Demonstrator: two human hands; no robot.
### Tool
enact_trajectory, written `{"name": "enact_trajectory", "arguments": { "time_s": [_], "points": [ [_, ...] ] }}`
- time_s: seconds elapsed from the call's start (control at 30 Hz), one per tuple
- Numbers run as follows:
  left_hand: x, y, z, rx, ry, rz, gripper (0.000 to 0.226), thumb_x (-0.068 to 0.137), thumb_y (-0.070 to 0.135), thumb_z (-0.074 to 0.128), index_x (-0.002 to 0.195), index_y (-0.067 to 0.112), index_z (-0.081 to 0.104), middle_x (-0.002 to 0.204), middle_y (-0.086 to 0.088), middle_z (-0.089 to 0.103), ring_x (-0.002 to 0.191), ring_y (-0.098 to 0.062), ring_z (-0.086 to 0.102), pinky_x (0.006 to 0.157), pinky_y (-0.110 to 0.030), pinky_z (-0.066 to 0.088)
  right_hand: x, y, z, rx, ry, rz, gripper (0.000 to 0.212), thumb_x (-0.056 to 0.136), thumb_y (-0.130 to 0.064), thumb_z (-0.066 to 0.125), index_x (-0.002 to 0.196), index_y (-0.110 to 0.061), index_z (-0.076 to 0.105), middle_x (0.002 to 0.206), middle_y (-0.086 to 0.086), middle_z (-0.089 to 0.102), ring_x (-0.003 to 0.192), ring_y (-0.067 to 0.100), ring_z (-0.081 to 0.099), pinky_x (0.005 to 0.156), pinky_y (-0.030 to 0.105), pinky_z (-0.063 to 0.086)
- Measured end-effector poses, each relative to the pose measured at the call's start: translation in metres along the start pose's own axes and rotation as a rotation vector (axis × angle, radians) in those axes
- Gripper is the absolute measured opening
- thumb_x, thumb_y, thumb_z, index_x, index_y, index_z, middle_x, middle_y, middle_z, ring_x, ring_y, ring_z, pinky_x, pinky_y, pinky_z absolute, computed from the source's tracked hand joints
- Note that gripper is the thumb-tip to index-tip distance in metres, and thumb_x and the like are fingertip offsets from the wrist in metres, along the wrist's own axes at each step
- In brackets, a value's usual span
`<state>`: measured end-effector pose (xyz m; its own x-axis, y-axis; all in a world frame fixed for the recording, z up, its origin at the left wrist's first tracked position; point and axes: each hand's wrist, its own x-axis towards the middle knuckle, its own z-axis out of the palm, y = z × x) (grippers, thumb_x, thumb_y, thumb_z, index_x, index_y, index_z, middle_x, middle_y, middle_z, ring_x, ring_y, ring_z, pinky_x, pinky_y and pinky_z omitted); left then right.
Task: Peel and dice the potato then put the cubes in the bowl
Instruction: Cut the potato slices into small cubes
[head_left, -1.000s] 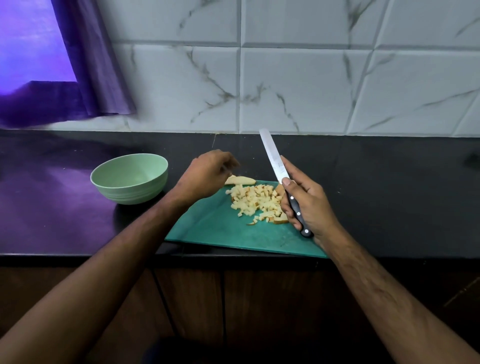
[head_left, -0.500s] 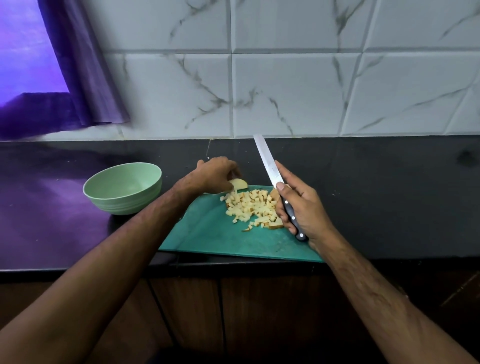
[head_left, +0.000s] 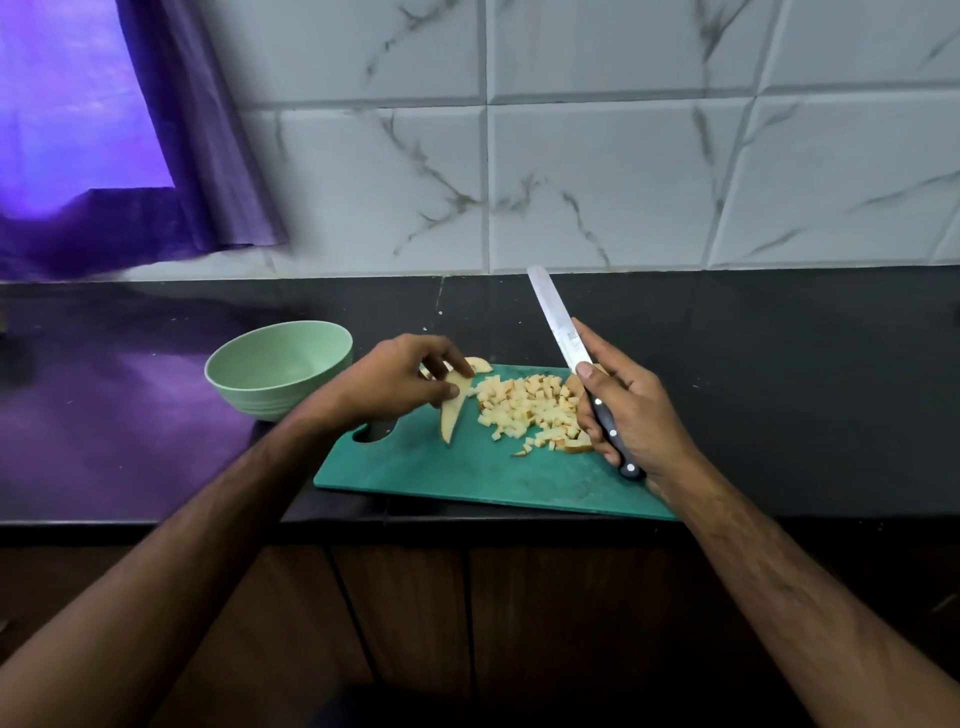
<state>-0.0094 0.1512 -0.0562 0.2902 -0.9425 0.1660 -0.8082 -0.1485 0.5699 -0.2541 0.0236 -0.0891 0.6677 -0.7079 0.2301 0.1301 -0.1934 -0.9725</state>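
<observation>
A pile of small pale potato cubes (head_left: 530, 410) lies on the green cutting board (head_left: 467, 478). My left hand (head_left: 395, 384) pinches a thin potato slice (head_left: 453, 410) between thumb and fingers, its lower end tilted down toward the board, just left of the cubes. Another slice (head_left: 480, 364) lies at the board's far edge behind that hand. My right hand (head_left: 623, 410) grips the black handle of a long knife (head_left: 558, 322), blade pointing up and away over the counter. The pale green bowl (head_left: 275, 366) stands empty to the left of the board.
The board sits at the front edge of a dark countertop (head_left: 779, 389) backed by a white marble-tiled wall (head_left: 597, 182). A purple curtain (head_left: 197, 156) hangs at the back left. Wooden cabinet doors (head_left: 467, 623) lie below the counter.
My left hand has picked one potato slice from the board's far edge and drawn it forward and left of the cubes. The right hand and knife have held still.
</observation>
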Motion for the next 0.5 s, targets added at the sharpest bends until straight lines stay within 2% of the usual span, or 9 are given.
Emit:
{"name": "enact_trajectory", "arguments": {
  "time_s": [0.07,0.1,0.2,0.27,0.33,0.43,0.5],
  "points": [
    [-0.010,-0.006,0.006,-0.012,-0.022,-0.008,0.019,0.094,0.016,0.072,0.109,0.027,0.077,0.098,0.004,0.072,0.080,-0.005,0.069,0.072,-0.011,0.048,-0.001,-0.001,0.001,-0.017,-0.003,-0.004,0.048,0.107,-0.019,0.048,0.150,-0.042,0.046,0.060,0.010,0.045,0.038,0.008,0.037,0.032,0.019,0.032],
    [-0.013,-0.008,0.009,-0.018,-0.032,-0.001,0.020,0.096,0.015,0.069,0.110,0.026,0.077,0.098,0.005,0.073,0.079,-0.003,0.070,0.075,-0.012,0.050,-0.002,-0.001,0.002,-0.025,-0.002,-0.003,0.048,0.108,-0.019,0.049,0.150,-0.042,0.046,0.060,0.009,0.045,0.038,0.009,0.037,0.032,0.020,0.033],
    [-0.022,-0.014,0.016,0.057,-0.045,0.009,0.026,0.099,0.011,0.061,0.116,0.025,0.075,0.100,0.010,0.072,0.085,-0.003,0.067,0.090,-0.027,0.051,-0.004,0.000,0.003,-0.053,0.008,-0.007,0.048,0.107,-0.021,0.049,0.149,-0.045,0.046,0.060,0.008,0.047,0.039,0.013,0.036,0.033,0.021,0.033],
    [-0.026,-0.023,0.019,0.146,-0.012,0.032,0.026,0.097,0.024,0.061,0.119,0.030,0.073,0.102,0.018,0.066,0.092,-0.008,0.062,0.097,-0.039,0.049,-0.004,-0.001,0.006,-0.067,0.014,-0.013,0.048,0.107,-0.022,0.049,0.148,-0.046,0.046,0.059,0.007,0.047,0.041,0.015,0.036,0.033,0.022,0.034],
    [-0.029,-0.028,0.020,0.220,0.000,0.057,0.028,0.093,0.040,0.061,0.120,0.039,0.070,0.101,0.023,0.056,0.089,-0.004,0.055,0.097,-0.048,0.047,-0.006,-0.001,0.008,-0.087,0.018,-0.024,0.048,0.108,-0.021,0.049,0.148,-0.047,0.047,0.059,0.006,0.046,0.043,0.014,0.037,0.034,0.022,0.036],
    [-0.034,-0.032,0.021,0.273,0.017,0.103,0.026,0.095,0.038,0.067,0.120,0.043,0.066,0.100,0.020,0.050,0.087,0.005,0.050,0.092,-0.044,0.044,-0.009,-0.002,0.009,-0.150,0.015,-0.054,0.048,0.108,-0.023,0.049,0.148,-0.048,0.045,0.058,0.006,0.048,0.042,0.016,0.037,0.036,0.025,0.038],
    [-0.039,-0.034,0.024,0.278,0.057,0.146,0.026,0.094,0.037,0.069,0.119,0.041,0.066,0.100,0.019,0.049,0.091,0.004,0.049,0.087,-0.040,0.039,-0.010,-0.003,0.010,-0.255,0.011,-0.077,0.048,0.108,-0.025,0.048,0.149,-0.049,0.043,0.056,0.004,0.051,0.039,0.017,0.039,0.037,0.025,0.039]
  ]
}}
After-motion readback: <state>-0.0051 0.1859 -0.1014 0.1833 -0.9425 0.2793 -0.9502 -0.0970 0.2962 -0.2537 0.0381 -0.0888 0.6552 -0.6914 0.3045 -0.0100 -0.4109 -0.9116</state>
